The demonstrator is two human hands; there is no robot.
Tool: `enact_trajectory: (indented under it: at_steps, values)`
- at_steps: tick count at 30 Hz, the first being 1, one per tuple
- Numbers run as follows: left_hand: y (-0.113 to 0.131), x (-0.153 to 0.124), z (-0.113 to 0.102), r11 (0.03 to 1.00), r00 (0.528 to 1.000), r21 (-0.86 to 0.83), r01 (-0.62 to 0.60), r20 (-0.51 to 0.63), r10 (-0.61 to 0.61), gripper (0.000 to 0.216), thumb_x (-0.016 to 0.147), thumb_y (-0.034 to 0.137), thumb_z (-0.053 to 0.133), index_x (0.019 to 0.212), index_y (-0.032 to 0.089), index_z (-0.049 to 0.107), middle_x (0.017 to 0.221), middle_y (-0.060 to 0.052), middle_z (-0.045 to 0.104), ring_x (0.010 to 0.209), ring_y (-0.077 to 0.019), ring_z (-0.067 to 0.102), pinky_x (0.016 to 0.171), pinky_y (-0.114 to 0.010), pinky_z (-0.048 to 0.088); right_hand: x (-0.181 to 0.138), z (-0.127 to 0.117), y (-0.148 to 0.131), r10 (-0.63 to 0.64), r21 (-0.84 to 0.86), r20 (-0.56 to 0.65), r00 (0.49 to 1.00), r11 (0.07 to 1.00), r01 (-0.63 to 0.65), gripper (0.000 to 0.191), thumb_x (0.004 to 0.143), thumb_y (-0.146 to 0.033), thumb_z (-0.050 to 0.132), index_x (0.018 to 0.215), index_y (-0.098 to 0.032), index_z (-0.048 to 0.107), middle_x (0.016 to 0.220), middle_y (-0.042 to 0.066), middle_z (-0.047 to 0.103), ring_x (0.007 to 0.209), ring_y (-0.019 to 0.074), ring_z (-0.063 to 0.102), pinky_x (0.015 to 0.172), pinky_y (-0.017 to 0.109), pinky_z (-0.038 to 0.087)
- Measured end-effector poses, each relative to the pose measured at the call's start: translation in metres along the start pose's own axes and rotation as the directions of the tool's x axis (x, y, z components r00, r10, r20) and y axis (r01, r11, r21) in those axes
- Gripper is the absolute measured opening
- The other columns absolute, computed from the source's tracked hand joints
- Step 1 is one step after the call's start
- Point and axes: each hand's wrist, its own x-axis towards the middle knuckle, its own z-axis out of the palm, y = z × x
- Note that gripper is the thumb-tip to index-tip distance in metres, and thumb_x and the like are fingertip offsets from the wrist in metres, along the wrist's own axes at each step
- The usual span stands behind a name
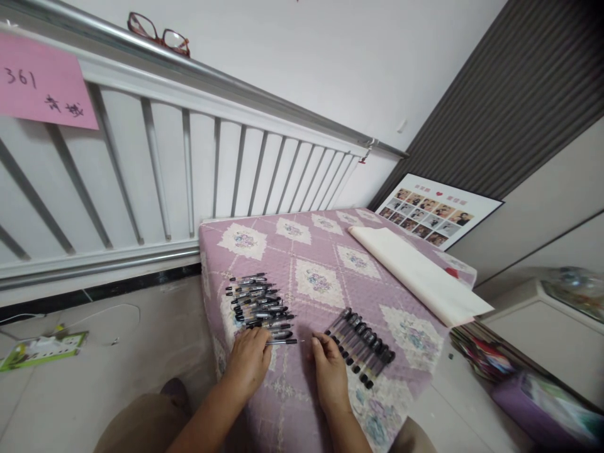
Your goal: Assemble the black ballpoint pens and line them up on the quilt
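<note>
A pink quilted bench top (325, 251) carries two groups of pens. On the left lies a loose pile of black and clear pens (259, 302). To the right a tidy row of capped pens (363, 346) lies side by side. My left hand (252, 362) rests at the near end of the pile, fingers curled around one pen (283, 341) whose tip points right. My right hand (330, 374) sits just left of the row, its fingertips pinched close to that pen's tip.
A rolled cream sheet (419, 274) lies along the bench's right side. A white radiator (155, 176) with a pink note (40, 82) and glasses (160, 34) stands behind. A photo collage (434, 217) leans at the wall. Magazines and a purple box (533, 402) are on the floor at right.
</note>
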Motion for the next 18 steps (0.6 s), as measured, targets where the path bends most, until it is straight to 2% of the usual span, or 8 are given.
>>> enact_trajectory:
  at_steps: [4, 10, 18]
  values:
    - [-0.0024, 0.0017, 0.0020, 0.999, 1.000, -0.049, 0.005, -0.015, -0.005, 0.012, 0.079, 0.012, 0.052, 0.086, 0.021, 0.057, 0.086, -0.001, 0.061, 0.087, -0.0199, 0.054, 0.079, -0.031, 0.036, -0.0002, -0.0033, -0.0012, 0.044, 0.116, 0.067, 0.997, 0.992, -0.052, 0.028, 0.074, -0.044, 0.060, 0.090, -0.021, 0.065, 0.077, 0.000, 0.065, 0.065, 0.0152, 0.056, 0.063, 0.026, 0.046]
    - [-0.0040, 0.0026, 0.0030, 0.998, 1.000, -0.062, -0.022, -0.020, 0.020, 0.014, 0.079, 0.013, 0.051, 0.086, 0.022, 0.058, 0.086, -0.002, 0.061, 0.086, -0.0202, 0.054, 0.078, -0.031, 0.036, -0.0003, -0.0020, -0.0030, 0.101, 0.235, 0.127, 0.987, 0.964, -0.129, 0.029, 0.071, -0.043, 0.066, 0.089, -0.021, 0.065, 0.076, 0.000, 0.064, 0.066, 0.0147, 0.056, 0.065, 0.026, 0.045]
    - [-0.0069, 0.0031, 0.0054, 0.994, 0.999, -0.101, -0.041, -0.035, 0.038, 0.013, 0.078, 0.013, 0.051, 0.084, 0.022, 0.058, 0.084, -0.001, 0.061, 0.084, -0.0197, 0.054, 0.077, -0.031, 0.036, -0.0009, -0.0040, -0.0077, 0.061, 0.163, 0.150, 0.987, 0.983, -0.085, 0.029, 0.070, -0.045, 0.066, 0.087, -0.021, 0.066, 0.077, 0.001, 0.065, 0.068, 0.0158, 0.056, 0.065, 0.026, 0.045]
